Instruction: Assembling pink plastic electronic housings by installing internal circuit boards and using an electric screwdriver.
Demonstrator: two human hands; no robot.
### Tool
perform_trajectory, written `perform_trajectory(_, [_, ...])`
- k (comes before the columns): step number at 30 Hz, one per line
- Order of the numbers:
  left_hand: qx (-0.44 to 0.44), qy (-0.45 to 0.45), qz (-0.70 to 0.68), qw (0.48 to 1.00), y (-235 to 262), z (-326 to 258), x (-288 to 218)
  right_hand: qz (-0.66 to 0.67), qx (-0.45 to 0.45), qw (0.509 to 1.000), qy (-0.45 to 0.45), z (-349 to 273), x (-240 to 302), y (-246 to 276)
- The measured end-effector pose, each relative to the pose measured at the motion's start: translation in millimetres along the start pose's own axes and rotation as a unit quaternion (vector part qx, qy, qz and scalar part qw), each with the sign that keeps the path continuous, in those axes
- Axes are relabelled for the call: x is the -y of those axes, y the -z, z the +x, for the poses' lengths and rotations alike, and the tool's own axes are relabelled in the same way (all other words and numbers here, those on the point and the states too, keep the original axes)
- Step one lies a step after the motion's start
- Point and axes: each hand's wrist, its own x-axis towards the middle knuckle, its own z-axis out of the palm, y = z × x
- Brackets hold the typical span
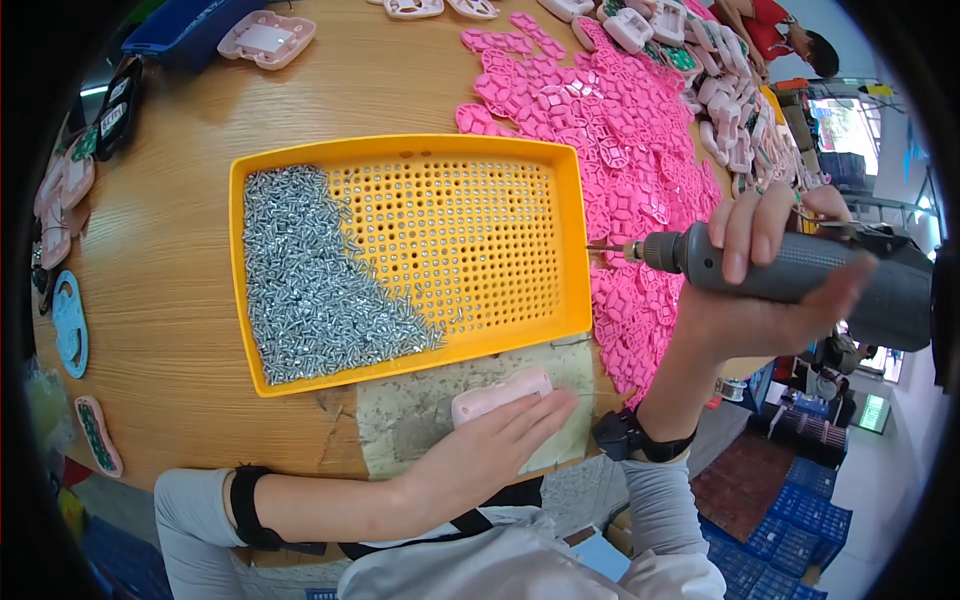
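Observation:
My right hand (765, 255) is wrapped round a dark grey electric screwdriver (800, 268). The tool lies level, and its thin bit points left, meeting the right wall of a yellow tray (410, 386) in this view. Small silver screws (300, 290) are heaped in the tray's left part; many more sit in the round holes of its perforated floor. In front of the tray, my left hand (500, 435) lies with fingers stretched along the near side of a pale pink plastic casing (500, 396). Its thumb is hidden. The casing rests on a worn, pale green mat (390, 420).
Bright pink plastic frames (620, 130) spread beyond and right of the tray. Pale pink casings (725, 90) pile up behind them. A blue bin (185, 35) stands far left; a light blue plastic part (70, 322) lies at the left edge. Another person (770, 35) is at the far right.

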Motion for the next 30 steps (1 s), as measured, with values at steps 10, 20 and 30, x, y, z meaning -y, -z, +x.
perform_trajectory(10, [0.004,-0.003,-0.020,1.000,-2,1,0,-0.033,0.001,0.998,0.053,0,-46,-19])
perform_trajectory(20, [0.018,-0.002,0.025,1.000,-5,0,-2,-0.040,0.005,0.998,0.047,0,-59,-16])
perform_trajectory(30, [-0.010,0.002,-0.022,1.000,-1,1,3,-0.043,-0.022,0.998,0.028,-4,-57,-19])
